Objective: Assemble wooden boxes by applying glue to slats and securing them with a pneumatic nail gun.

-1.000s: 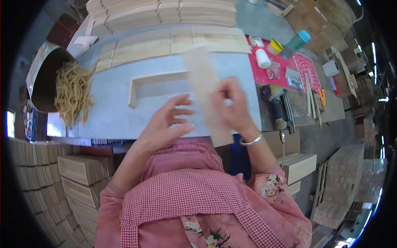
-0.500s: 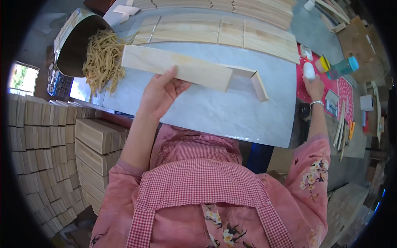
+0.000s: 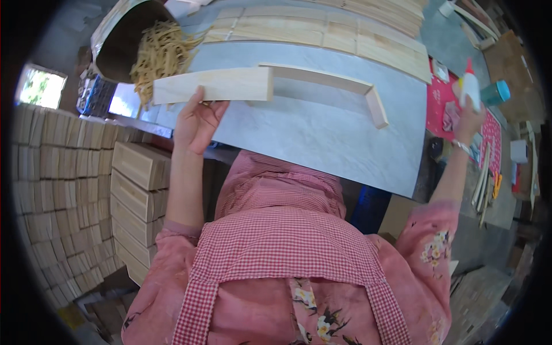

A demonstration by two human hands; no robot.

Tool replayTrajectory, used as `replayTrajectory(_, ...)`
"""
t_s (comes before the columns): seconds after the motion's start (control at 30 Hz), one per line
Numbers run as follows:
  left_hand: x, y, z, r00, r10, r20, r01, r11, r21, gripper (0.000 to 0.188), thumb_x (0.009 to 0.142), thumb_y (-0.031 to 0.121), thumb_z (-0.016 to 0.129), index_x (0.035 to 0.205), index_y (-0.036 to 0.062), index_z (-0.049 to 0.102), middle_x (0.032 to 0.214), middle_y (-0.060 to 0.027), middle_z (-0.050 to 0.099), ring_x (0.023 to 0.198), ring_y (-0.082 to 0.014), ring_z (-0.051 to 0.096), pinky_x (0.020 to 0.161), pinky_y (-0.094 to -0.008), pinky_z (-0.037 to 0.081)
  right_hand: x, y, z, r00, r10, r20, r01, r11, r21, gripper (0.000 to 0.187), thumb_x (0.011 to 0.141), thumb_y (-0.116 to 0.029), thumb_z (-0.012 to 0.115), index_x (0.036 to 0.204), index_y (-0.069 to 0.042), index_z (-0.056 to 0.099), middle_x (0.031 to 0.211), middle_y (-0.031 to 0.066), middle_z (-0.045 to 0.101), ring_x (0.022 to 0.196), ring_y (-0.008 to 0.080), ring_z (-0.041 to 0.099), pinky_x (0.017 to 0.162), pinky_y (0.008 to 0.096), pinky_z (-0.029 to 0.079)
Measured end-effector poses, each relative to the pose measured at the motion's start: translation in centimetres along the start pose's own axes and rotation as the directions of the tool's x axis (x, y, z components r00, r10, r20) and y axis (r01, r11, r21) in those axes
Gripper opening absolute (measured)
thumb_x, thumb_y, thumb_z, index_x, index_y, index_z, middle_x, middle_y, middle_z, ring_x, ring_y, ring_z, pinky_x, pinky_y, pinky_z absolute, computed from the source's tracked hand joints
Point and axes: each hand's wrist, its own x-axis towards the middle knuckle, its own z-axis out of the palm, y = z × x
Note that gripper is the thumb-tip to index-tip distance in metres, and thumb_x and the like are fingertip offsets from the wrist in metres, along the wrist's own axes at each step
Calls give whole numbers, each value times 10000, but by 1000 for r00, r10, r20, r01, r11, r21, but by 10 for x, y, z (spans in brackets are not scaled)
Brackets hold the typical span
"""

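My left hand (image 3: 198,122) is closed on a flat pale wooden board (image 3: 213,86), thumb on its face and fingers beneath, above the left part of the worktable (image 3: 322,138). Just right of it, a long thin wooden strip (image 3: 322,79) stands on edge, with a short wooden end piece (image 3: 376,107) meeting it at a corner. Whether the held board touches the strip is hard to tell. On the far right, my right hand (image 3: 468,122) is wrapped round a white squeeze bottle (image 3: 470,92) with a red nozzle, held upright above the red patterned mat (image 3: 435,109).
A tipped drum (image 3: 123,43) and a heap of tan bands (image 3: 164,52) occupy the table's left. Flat wooden panels (image 3: 287,29) lie along the far side. A teal-lidded bottle (image 3: 495,92) stands beyond my right hand. Stacked wooden boxes (image 3: 135,167) rise at left.
My right hand has lifted the white bottle off the red mat, and its red nozzle now shows. My left hand has moved the board leftward, uncovering more of the thin strip.
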Motion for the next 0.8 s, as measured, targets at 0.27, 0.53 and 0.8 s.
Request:
replayTrajectory(0.27, -35, -14, -25, 998, -47, -53, 43, 997, -67, 382, 1022, 103, 543, 1341, -85, 448, 1223, -247, 635, 1082, -339, 679, 976, -432, 577, -169, -144, -68, 985, 152, 81, -144, 466, 873, 390, 944, -197, 616, 1258, 9, 511, 1071, 176, 618, 652, 160, 575, 539, 214, 464)
replayTrajectory(0.53, -38, -19, -15, 990, -118, 71, 126, 984, -126, 352, 1027, 109, 541, 1318, -72, 461, 1211, -246, 640, 1040, -314, 700, 932, -389, 600, -252, -206, -79, 903, -170, 395, -346, 257, 902, 560, 891, -364, 644, 1300, -22, 473, 1060, 148, 585, 740, 225, 628, 472, 231, 448)
replayTrajectory(0.8, -41, -23, -3, 989, -139, 56, 146, 978, -150, 340, 1026, 106, 543, 1310, -65, 467, 1200, -231, 650, 1018, -298, 710, 920, -378, 606, -255, -241, -82, 872, -208, 444, -331, 419, 846, 541, 894, -364, 635, 1290, -30, 479, 1054, 147, 586, 783, 249, 650, 454, 236, 450)
